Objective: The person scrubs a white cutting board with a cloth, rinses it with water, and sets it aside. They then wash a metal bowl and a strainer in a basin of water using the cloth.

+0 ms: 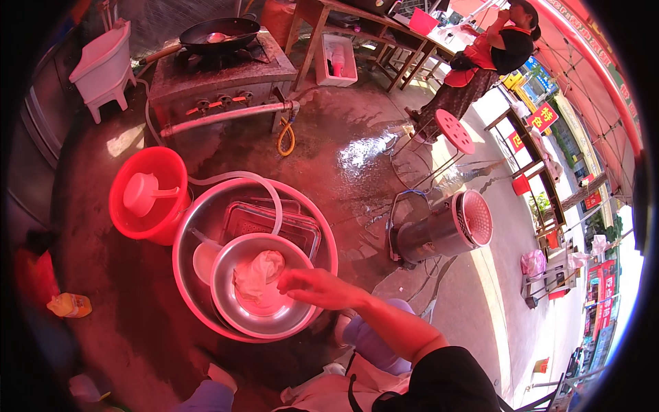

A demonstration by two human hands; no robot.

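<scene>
My right hand (322,289) hovers over the right side of a metal bowl (304,260), its fingers loosely bent with nothing in them. A crumpled pale cloth (259,273) lies in the bowl, just left of my fingertips. The bowl sits inside a larger metal basin (186,288). Behind it in the basin are rectangular metal trays (278,219), and to the left is a pale scoop (205,261), partly hidden by the bowl. A hose (273,198) arches over the rim and down into the basin. My left hand is out of view.
A red bucket (117,193) holding a pink dipper (141,194) stands left of the basin. Ahead is a gas stove (221,85) with a wok (221,44). A cylindrical metal burner (432,232) and a stool (454,131) stand right on the wet floor; a person (479,62) stands beyond.
</scene>
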